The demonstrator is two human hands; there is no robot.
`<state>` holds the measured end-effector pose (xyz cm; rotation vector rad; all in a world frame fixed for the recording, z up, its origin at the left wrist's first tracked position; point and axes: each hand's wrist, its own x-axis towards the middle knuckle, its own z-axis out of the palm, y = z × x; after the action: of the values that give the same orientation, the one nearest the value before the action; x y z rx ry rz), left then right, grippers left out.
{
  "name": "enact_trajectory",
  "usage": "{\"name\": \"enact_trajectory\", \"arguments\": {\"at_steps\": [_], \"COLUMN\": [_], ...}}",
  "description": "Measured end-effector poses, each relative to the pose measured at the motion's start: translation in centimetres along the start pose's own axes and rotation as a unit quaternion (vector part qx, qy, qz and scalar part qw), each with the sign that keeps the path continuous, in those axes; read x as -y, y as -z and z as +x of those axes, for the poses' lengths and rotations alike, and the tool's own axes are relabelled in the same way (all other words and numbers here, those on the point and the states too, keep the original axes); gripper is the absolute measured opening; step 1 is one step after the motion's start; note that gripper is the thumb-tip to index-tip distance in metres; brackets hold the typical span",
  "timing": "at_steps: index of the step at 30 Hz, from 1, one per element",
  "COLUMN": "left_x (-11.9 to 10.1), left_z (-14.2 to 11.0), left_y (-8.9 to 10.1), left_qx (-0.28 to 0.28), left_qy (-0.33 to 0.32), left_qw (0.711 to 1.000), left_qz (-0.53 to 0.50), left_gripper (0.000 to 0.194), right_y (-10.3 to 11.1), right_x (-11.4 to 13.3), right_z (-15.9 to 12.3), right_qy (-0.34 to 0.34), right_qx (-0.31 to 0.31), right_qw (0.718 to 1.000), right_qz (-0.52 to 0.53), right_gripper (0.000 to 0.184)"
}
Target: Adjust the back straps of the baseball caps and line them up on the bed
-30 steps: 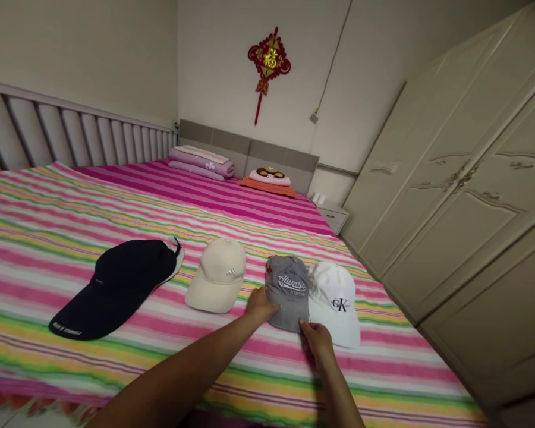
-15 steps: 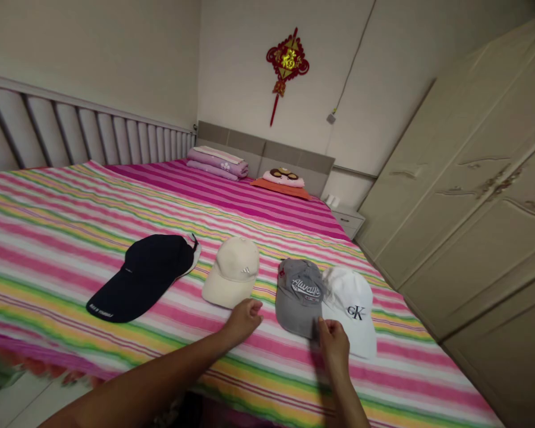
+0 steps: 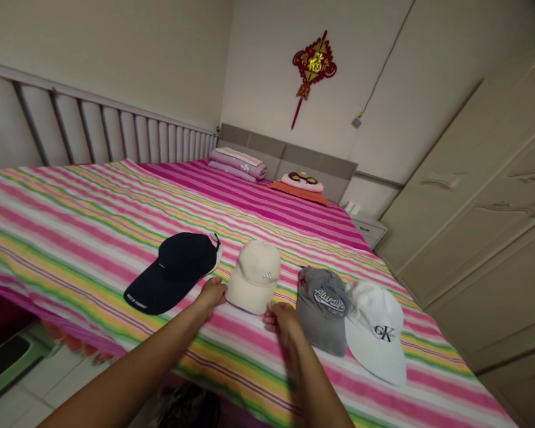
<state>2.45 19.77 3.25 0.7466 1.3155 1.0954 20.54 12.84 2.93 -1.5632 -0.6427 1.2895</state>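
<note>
A cream baseball cap (image 3: 255, 267) with a small logo lies on the striped bedspread, its brim towards me. My left hand (image 3: 213, 293) is closed at the left edge of that brim. At the brim's right corner is my right hand (image 3: 283, 318), fingers curled and pinching the edge. Left of it lies a navy cap (image 3: 182, 261) with a long visor pointing to the lower left. On the right, a grey cap (image 3: 323, 315) with white lettering slightly overlaps a white cap (image 3: 378, 333) marked "CK". The fingertips are partly hidden.
The striped bedspread (image 3: 116, 238) covers the near part of the bed. Folded purple bedding (image 3: 236, 163) and a pink folded item (image 3: 301, 181) lie by the headboard (image 3: 312, 163). A wardrobe (image 3: 485, 238) stands right; a green stool (image 3: 18, 362) is at lower left.
My right hand has left the grey cap and moved left to the cream cap's brim. My left hand has shifted to the brim's left side. The view has turned slightly left.
</note>
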Motion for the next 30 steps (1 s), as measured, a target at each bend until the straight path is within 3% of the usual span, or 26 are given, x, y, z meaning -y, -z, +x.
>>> {"name": "enact_trajectory", "arguments": {"at_steps": [4, 10, 17, 23, 30], "left_x": [-0.5, -0.1, -0.8, -1.5, 0.7], "left_z": [-0.1, 0.1, -0.3, 0.2, 0.4], "left_y": [-0.2, -0.9, -2.9, -5.4, -5.9], "left_qx": [0.028, 0.127, 0.16, 0.205, 0.164], "left_qy": [0.062, 0.117, 0.094, 0.085, 0.123], "left_qw": [0.996, 0.978, 0.967, 0.96, 0.975], "left_qz": [-0.052, -0.116, -0.175, -0.173, -0.087], "left_gripper": [0.023, 0.012, 0.02, 0.023, 0.03], "right_y": [-0.6, -0.4, 0.2, 1.6, 2.1], "right_x": [-0.3, 0.0, 0.8, 2.2, -0.1], "right_z": [-0.1, 0.3, 0.6, 0.5, 0.2], "right_qy": [-0.06, -0.15, -0.115, -0.047, -0.129], "right_qx": [0.009, 0.04, 0.044, 0.0, -0.045], "right_qw": [0.993, 0.967, 0.951, 0.945, 0.933], "right_qz": [0.104, 0.201, 0.282, 0.325, 0.333], "right_gripper": [0.026, 0.024, 0.022, 0.017, 0.016]}}
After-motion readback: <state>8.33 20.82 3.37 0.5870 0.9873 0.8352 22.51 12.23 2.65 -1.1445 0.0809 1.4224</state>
